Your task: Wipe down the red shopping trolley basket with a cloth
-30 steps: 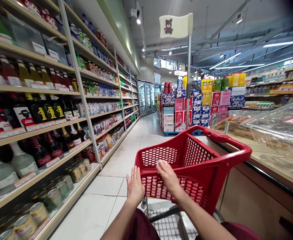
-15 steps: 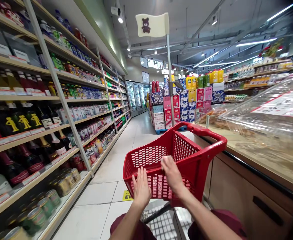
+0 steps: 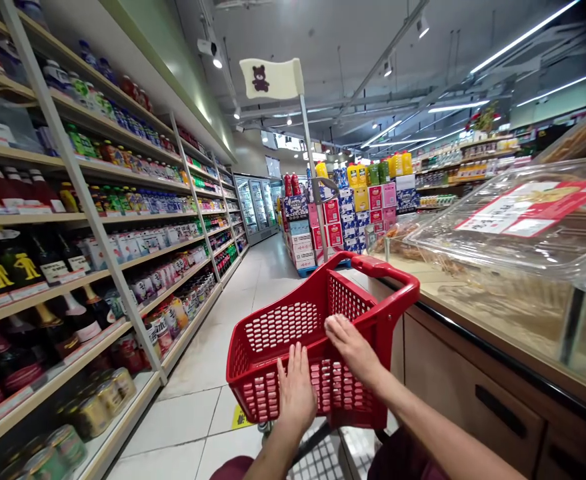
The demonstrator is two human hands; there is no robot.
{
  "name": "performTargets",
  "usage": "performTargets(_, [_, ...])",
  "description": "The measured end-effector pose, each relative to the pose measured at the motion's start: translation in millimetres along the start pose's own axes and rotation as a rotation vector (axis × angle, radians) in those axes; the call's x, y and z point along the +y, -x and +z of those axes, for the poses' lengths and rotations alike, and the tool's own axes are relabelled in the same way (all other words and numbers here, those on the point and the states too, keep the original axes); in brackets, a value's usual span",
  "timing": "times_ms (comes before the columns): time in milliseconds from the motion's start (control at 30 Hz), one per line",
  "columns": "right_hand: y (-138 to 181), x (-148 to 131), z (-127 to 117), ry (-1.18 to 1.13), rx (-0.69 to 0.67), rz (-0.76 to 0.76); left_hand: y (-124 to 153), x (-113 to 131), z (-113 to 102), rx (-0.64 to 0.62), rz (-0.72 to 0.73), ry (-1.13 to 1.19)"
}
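Note:
A red plastic shopping cart (image 3: 265, 333) with perforated sides and a raised handle stands close in front of me. Against its near side is my left hand (image 3: 299, 392), fingers stretched upward and fairly flat; whether it presses on the plastic I cannot tell. My right hand (image 3: 353, 348) is at the near rim, its fingers extended over the edge and nothing visible in them. A pole rises behind the basket and carries a cream flag (image 3: 273, 79) with a brown bear. What I can see of the basket's inside shows no goods.
Drink shelves (image 3: 137, 267) run along the left. A counter (image 3: 473, 320) with clear plastic food boxes (image 3: 517, 220) borders the cart on the right. Stacked cartons (image 3: 330, 220) stand ahead, glass-door fridges (image 3: 255, 203) farther back. Tiled floor (image 3: 193, 413) lies between shelves and cart.
The view has turned slightly, so shelves, flag and cart sit farther left. My right hand's fingers have straightened from a bent pose. My left hand stays by the cart's near side.

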State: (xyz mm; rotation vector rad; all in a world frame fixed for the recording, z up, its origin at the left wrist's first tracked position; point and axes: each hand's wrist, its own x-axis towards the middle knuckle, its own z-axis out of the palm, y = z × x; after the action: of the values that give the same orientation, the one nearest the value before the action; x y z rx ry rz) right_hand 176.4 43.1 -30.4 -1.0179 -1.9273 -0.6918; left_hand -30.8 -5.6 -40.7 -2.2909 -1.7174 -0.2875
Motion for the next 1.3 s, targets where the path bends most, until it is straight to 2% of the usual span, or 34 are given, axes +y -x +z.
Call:
performTargets(67, [-2, 31, -20, 0.071, 0.04, 0.052, -1, 4, 0, 0.01, -0.009, 0.01])
performTargets(133, [-1, 63, -42, 0.164, 0.108, 0.187, -2, 8, 0, 0.015, -0.017, 0.025])
performTargets(200, [1, 80, -57, 0.237, 0.165, 0.264, -4, 14, 0, 0.016, -0.007, 0.045])
performTargets(267, [3, 80, -61, 0.228, 0.143, 0.196, -7, 22, -2, 0.026, 0.03, 0.064])
performTargets(367, [1, 75, -58, 0.139, 0.03, -0.01, -12, 31, -4, 0.055, 0.077, 0.076])
performTargets(433, [-3, 82, -59, 0.155, 0.063, 0.04, -13, 32, -5, 0.054, 0.066, 0.075])
performTargets(500, [-5, 87, -60, 0.215, 0.162, 0.206, -13, 31, -5, 0.045, 0.047, 0.077])
performTargets(567, [-5, 80, -56, 0.224, 0.193, 0.255, -13, 30, -5, 0.043, 0.032, 0.084])
performTargets(700, [2, 43, -39, 0.058, 0.03, -0.043, -10, 26, -5, 0.033, 0.019, 0.081])
performTargets(733, [4, 39, -37, 0.031, 0.012, -0.074, -8, 23, -5, 0.024, 0.011, 0.077])
performTargets(767, [4, 39, -36, 0.027, 0.021, -0.058, -7, 20, -5, 0.016, 0.001, 0.072])
performTargets(900, [1, 39, -32, 0.116, 0.178, 0.173, -1, 11, -3, 0.022, -0.044, 0.041])
performTargets(967, [0, 24, -22, 0.085, 0.138, 0.112, 1, 10, -2, 0.035, -0.026, 0.028])
performTargets(1033, [2, 6, -12, 0.016, 0.043, -0.029, 3, 9, 0, 0.038, -0.003, 0.022])
performTargets(1100, [3, 1, -9, -0.019, 0.0, -0.081, 5, 4, 0, 0.03, -0.01, 0.019])
performTargets(1233, [-1, 16, -13, 0.039, 0.124, 0.14, 7, -6, -2, 0.003, -0.092, 0.021])
performTargets(1300, [-2, 6, -6, 0.028, 0.128, 0.157, 8, -4, -2, -0.009, -0.081, 0.03])
